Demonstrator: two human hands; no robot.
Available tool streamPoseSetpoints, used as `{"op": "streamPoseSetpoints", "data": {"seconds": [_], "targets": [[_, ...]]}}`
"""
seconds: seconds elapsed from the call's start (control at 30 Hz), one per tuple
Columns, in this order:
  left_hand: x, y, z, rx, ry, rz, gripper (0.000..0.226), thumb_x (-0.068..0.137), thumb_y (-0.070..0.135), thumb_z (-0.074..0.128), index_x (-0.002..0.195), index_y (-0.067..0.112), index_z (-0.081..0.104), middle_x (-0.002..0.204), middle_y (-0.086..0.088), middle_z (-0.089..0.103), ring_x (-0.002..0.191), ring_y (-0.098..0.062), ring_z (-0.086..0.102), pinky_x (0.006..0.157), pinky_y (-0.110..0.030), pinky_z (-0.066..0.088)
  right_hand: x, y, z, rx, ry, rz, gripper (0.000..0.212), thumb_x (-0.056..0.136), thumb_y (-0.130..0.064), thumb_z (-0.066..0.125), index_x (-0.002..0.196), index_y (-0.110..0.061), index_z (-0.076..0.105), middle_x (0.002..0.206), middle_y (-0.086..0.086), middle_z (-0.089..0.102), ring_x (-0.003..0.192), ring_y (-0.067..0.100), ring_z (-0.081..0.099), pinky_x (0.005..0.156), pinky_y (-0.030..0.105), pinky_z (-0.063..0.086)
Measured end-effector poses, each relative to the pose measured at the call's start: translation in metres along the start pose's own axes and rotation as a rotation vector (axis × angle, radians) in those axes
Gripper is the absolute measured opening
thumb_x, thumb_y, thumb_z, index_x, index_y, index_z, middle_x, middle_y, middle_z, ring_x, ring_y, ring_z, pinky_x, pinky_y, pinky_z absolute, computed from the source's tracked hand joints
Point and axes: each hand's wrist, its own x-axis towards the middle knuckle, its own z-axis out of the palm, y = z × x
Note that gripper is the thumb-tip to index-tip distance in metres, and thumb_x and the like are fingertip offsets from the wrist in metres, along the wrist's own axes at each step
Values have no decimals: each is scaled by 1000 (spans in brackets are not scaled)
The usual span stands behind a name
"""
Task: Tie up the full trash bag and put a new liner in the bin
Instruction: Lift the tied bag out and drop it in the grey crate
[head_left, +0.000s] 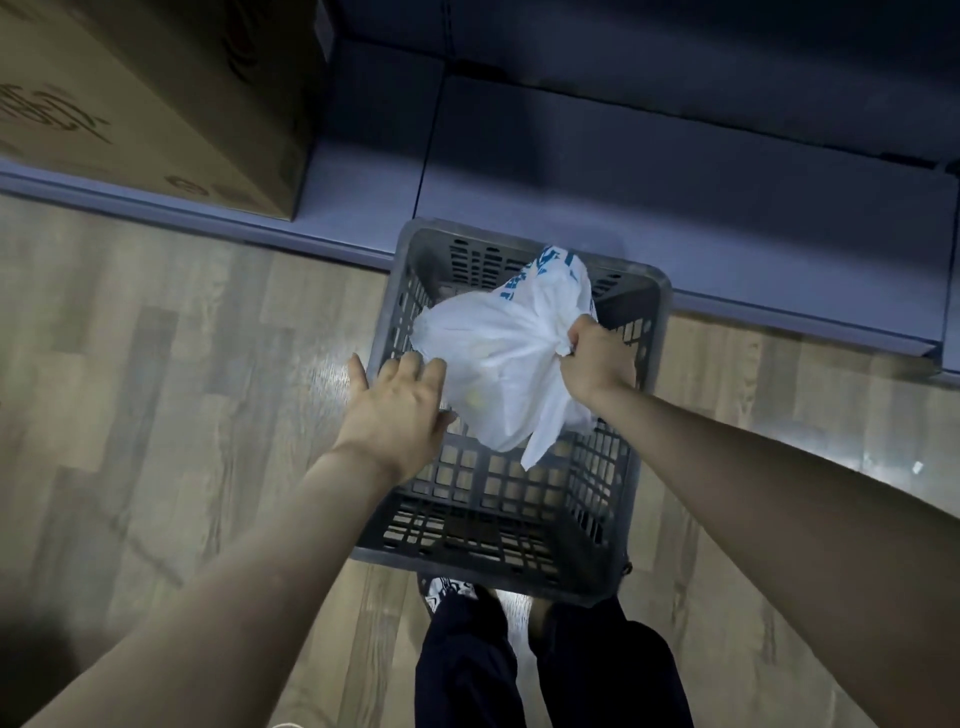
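A white plastic trash bag with blue print near its top hangs over a grey slatted plastic bin on the floor. My right hand is shut on the bag's gathered neck and holds it above the bin's opening. My left hand rests with fingers spread at the bin's left rim, its fingertips against the bag's left side. The bin's lattice bottom shows under the bag, with no liner to be seen inside.
A large cardboard box stands at the upper left on a dark raised platform that runs behind the bin. The floor is light wood laminate. My legs in dark trousers stand just in front of the bin.
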Motion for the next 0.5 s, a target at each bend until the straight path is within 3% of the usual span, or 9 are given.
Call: {"op": "streamPoseSetpoints", "data": {"seconds": [0.1, 0.37, 0.5], "targets": [[13, -4, 8, 27, 10, 4, 48, 97, 40, 40, 138, 17, 29, 141, -7, 36, 132, -25, 34, 112, -59, 8, 16, 9, 19, -15, -65, 56, 20, 91, -14, 54, 108, -4, 55, 111, 18, 63, 101, 34, 60, 75, 31, 45], [25, -4, 25, 87, -38, 27, 50, 96, 40, 41, 138, 16, 28, 143, -7, 33, 134, -24, 32, 112, -59, 9, 32, 27, 33, -12, 8, 43, 17, 87, -11, 55, 104, -8, 59, 107, 14, 65, 96, 33, 62, 67, 27, 39], [20, 8, 23, 107, -68, 58, 50, 97, 39, 41, 138, 16, 26, 144, -7, 31, 134, -25, 31, 112, -59, 9, 27, 35, 25, -39, 6, 16, 24, 90, -20, 58, 113, -13, 59, 115, 10, 65, 104, 31, 62, 77, 30, 45]]}}
